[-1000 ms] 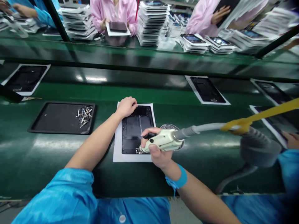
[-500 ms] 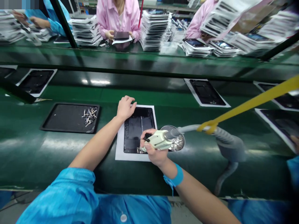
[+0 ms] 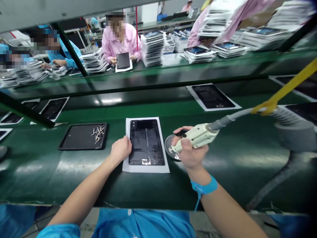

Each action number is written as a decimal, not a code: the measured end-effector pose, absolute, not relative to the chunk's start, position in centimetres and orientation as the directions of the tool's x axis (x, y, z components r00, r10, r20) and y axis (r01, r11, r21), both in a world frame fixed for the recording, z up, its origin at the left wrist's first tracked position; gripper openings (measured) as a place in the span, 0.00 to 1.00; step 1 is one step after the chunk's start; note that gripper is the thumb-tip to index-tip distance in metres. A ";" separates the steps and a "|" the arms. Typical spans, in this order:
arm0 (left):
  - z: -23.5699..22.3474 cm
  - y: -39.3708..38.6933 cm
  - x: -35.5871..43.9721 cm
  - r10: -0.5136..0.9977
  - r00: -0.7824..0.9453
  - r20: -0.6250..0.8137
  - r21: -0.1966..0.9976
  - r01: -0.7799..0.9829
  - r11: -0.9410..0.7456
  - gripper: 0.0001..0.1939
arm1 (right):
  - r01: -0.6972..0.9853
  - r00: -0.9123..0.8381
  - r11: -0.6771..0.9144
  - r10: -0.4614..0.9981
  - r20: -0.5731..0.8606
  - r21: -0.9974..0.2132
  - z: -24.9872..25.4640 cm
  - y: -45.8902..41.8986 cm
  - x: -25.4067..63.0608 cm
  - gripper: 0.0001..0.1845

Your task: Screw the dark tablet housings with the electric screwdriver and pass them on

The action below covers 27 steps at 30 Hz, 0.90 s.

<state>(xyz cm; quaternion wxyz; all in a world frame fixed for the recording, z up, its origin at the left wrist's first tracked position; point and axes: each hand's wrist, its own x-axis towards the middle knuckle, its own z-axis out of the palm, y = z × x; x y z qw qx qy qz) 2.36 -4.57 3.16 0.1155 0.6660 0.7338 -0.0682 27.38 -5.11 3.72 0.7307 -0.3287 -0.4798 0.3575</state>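
Observation:
My left hand [image 3: 121,149] rests at the lower left edge of a black tablet back housing [image 3: 146,142], which lies on a white paper sheet [image 3: 148,169]. My right hand [image 3: 189,150] grips a cream electric screwdriver [image 3: 196,136] to the right of the housing, lifted clear of it. The screwdriver's tip points down over a round metal mesh dish [image 3: 170,147]. A black tray [image 3: 74,137] to the left holds a small pile of silver screws [image 3: 98,134]. A blue strap [image 3: 204,186] circles my right wrist.
The housing lies on a green conveyor belt [image 3: 37,165]. Other housings on white sheets [image 3: 211,97] lie beyond it. A grey hose [image 3: 237,115] with a yellow strap [image 3: 264,108] runs right from the screwdriver. Across the line, co-workers [image 3: 120,44] sit among tall stacks of tablets [image 3: 152,49].
My right hand has moved the screwdriver off the housing, to the right. My left hand has slid from the housing's top edge to its lower left edge. The whole view has tilted upward.

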 end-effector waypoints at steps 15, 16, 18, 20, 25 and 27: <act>3.0 1.9 2.3 0.984 -0.132 -0.121 0.027 0.990 0.136 0.14 | -0.034 0.279 0.572 0.793 0.542 -0.820 3.4 -5.3 28.5 0.10; 2.9 2.6 2.3 0.986 -0.134 -0.104 0.008 0.991 0.135 0.15 | -0.028 0.280 0.579 0.787 0.550 -0.815 3.3 -5.2 28.6 0.10; 2.8 3.7 2.6 0.988 -0.133 -0.079 -0.019 0.991 0.132 0.16 | -0.021 0.286 0.591 0.776 0.562 -0.806 3.2 -5.2 28.6 0.10; 2.6 4.5 3.0 0.989 -0.132 -0.068 -0.029 0.991 0.131 0.17 | -0.026 0.273 0.590 0.781 0.562 -0.807 3.3 -5.2 28.6 0.10; 2.7 7.2 2.2 0.989 -0.147 -0.016 0.010 0.989 0.147 0.17 | 0.014 0.261 0.600 0.770 0.582 -0.800 3.3 -5.3 28.8 0.10; 3.4 9.8 1.0 0.980 -0.199 0.021 0.067 0.978 0.197 0.17 | 0.042 0.261 0.585 0.776 0.574 -0.810 3.2 -5.3 28.9 0.11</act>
